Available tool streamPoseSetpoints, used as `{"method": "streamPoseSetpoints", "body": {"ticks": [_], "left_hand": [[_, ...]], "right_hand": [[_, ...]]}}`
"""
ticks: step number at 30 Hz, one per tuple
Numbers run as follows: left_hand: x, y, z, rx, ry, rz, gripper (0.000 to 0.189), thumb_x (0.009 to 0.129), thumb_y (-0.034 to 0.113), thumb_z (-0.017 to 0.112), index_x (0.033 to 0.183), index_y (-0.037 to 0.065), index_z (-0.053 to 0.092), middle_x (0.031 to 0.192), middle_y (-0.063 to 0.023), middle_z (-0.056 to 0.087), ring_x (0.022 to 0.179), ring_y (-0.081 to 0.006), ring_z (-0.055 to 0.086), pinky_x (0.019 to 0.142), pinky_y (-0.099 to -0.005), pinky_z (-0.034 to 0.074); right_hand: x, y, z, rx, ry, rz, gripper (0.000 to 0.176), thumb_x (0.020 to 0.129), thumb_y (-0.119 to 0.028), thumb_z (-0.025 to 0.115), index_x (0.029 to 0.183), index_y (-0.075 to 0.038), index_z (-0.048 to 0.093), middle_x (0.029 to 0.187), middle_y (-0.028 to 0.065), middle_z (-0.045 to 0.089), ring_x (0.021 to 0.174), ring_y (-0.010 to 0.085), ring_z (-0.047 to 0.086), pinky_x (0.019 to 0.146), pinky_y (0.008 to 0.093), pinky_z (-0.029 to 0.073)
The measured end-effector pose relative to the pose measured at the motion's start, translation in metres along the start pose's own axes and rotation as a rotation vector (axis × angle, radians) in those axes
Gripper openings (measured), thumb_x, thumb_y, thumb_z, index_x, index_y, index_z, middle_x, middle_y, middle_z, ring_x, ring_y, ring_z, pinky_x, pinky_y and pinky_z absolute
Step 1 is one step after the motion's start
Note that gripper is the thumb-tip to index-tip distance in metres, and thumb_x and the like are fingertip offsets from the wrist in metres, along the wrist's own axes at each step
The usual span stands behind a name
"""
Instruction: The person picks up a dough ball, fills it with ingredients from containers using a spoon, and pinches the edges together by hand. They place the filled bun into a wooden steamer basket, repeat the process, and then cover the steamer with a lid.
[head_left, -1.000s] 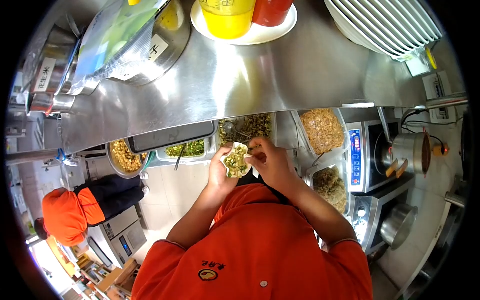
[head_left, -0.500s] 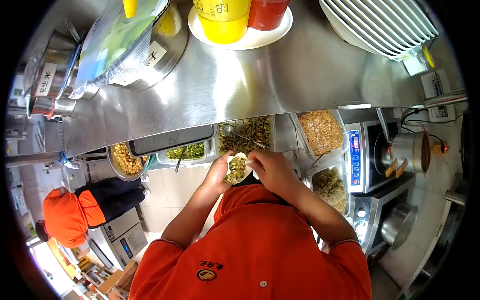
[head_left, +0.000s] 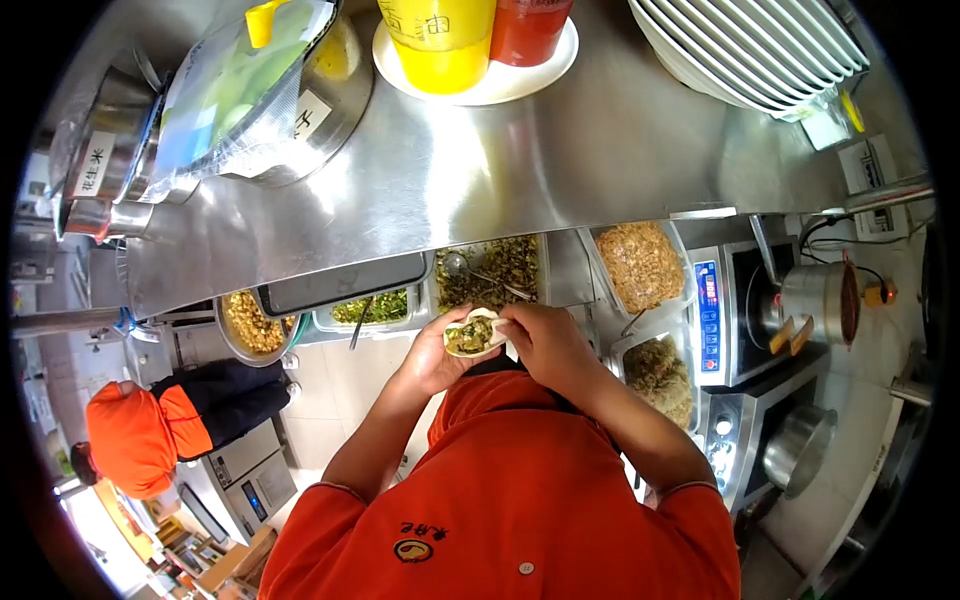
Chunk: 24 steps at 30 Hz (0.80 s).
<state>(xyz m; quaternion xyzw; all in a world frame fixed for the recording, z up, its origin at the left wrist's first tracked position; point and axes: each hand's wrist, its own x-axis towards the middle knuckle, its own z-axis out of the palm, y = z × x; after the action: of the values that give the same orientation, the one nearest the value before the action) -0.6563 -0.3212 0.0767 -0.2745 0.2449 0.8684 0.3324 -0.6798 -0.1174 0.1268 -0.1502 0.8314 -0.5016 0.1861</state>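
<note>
A round white dough wrapper [head_left: 463,350] with chopped green filling on it rests in my left hand [head_left: 430,360], whose fingers curl round its side. From the right, my right hand [head_left: 545,335] pinches the wrapper's edge between thumb and fingertips. The wrapper is still open at the top and the filling shows. Just beyond my hands is a tray of dark green chopped filling [head_left: 490,280] with a metal spoon [head_left: 457,264] in it. My left palm is hidden beneath the dough.
Above runs a steel shelf [head_left: 560,160] with stacked plates [head_left: 750,50] and tubs. Trays of minced filling [head_left: 640,265] and shredded filling [head_left: 658,378] stand right, beside an induction cooker [head_left: 745,310] and pot [head_left: 815,300]. Left are a corn-coloured bowl [head_left: 250,325] and another person [head_left: 140,435].
The wrapper has turned in my hands, its filling now facing up more to the left. My right fingers remain on its edge. The view has shifted slightly.
</note>
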Motion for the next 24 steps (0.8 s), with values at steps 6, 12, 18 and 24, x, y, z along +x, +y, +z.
{"method": "streamPoseSetpoints", "body": {"ticks": [6,12,18,24], "left_hand": [[0.007,-0.004,-0.016,0.092,-0.027,0.022,0.029,0.102,0.032,0.058,0.115,0.007,0.066,0.111,-0.0094,0.072,0.102,-0.0221,0.070,0.093,-0.0451,0.058],[0.009,-0.012,-0.018,0.109,0.130,0.086,0.030,0.103,0.033,0.057,0.112,0.006,0.067,0.103,-0.0076,0.072,0.091,-0.0203,0.071,0.081,-0.0390,0.060],[0.001,-0.005,-0.014,0.110,0.061,0.072,0.029,0.104,0.033,0.056,0.111,0.007,0.066,0.099,-0.0063,0.071,0.088,-0.0174,0.070,0.078,-0.0313,0.058],[0.001,-0.004,-0.011,0.121,0.007,0.079,0.024,0.103,0.031,0.058,0.108,0.009,0.066,0.097,-0.0042,0.071,0.090,-0.0179,0.069,0.083,-0.0362,0.056]], "right_hand": [[0.001,0.007,0.004,0.054,-0.005,-0.054,0.011,0.094,-0.009,0.066,0.101,0.000,0.066,0.090,0.0200,0.070,0.079,0.0378,0.070,0.068,0.0426,0.053],[-0.007,-0.006,0.016,-0.002,0.071,-0.166,0.012,0.095,-0.009,0.065,0.104,-0.001,0.065,0.090,0.0184,0.071,0.079,0.0383,0.069,0.070,0.0433,0.054],[-0.009,-0.002,0.013,-0.108,-0.022,-0.173,0.015,0.095,-0.010,0.064,0.108,-0.001,0.063,0.092,0.0203,0.070,0.079,0.0413,0.068,0.069,0.0457,0.053],[-0.007,-0.007,0.016,-0.063,-0.039,-0.086,0.014,0.095,-0.008,0.062,0.107,-0.001,0.063,0.092,0.0211,0.070,0.079,0.0414,0.068,0.070,0.0457,0.053]]}}
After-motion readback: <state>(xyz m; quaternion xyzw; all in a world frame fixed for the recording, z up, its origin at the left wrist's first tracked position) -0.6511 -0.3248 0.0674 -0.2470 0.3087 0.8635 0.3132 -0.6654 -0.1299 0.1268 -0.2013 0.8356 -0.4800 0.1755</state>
